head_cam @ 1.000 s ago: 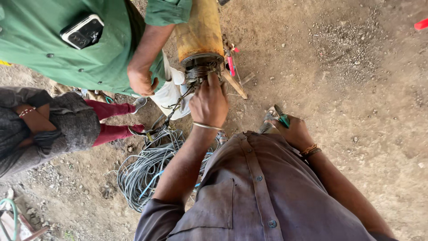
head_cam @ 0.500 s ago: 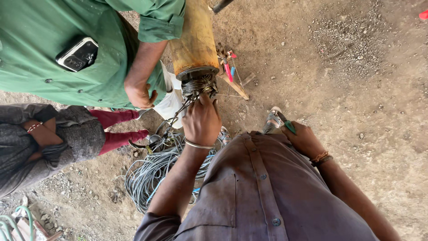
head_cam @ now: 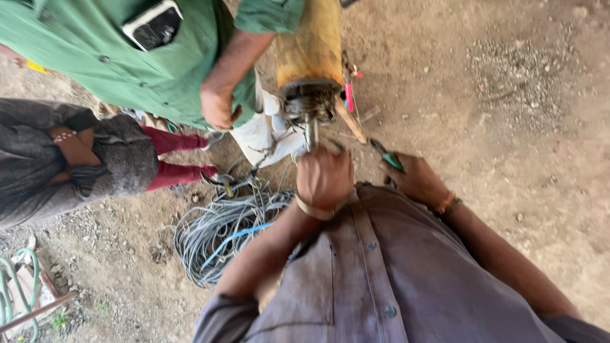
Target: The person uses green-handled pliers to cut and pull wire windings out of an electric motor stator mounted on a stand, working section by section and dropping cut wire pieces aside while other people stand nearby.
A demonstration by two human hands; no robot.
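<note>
Gripping a thin metal rod or wire end [head_cam: 311,136] that sticks out of the pump's dark lower end [head_cam: 309,101], the left hand [head_cam: 324,176] is closed into a fist, knuckles up, metal bangle on the wrist. Exactly what the fingers pinch is hidden inside the fist.

Right hand [head_cam: 416,178] is wrapped shut around green-handled pliers [head_cam: 386,154], nose pointing up-left toward the pump, apart from it. Beaded band on that wrist.

The pump itself is a rusty yellow cylinder [head_cam: 311,44] running out of the top edge of the view, its open end just above the left fist. A red-handled tool [head_cam: 349,95] and a wooden stick [head_cam: 351,121] lie just beside the cylinder on its right.

Tight on the left: a bystander in a green shirt [head_cam: 127,63] stands right against the cylinder, their hand [head_cam: 217,105] hanging loosely curled near the pump end, well short of the fist. A phone [head_cam: 152,24] sits in the shirt pocket. A second person in grey top and red trousers [head_cam: 171,155] crouches further left.

A coil of grey cable [head_cam: 216,232] with one blue strand lies on the ground below-left of the left forearm, touching nothing held.

Open room: bare dirt [head_cam: 508,127] right of the pliers hand, out to the frame edge. A green hose [head_cam: 19,286] sits at the bottom-left corner.
</note>
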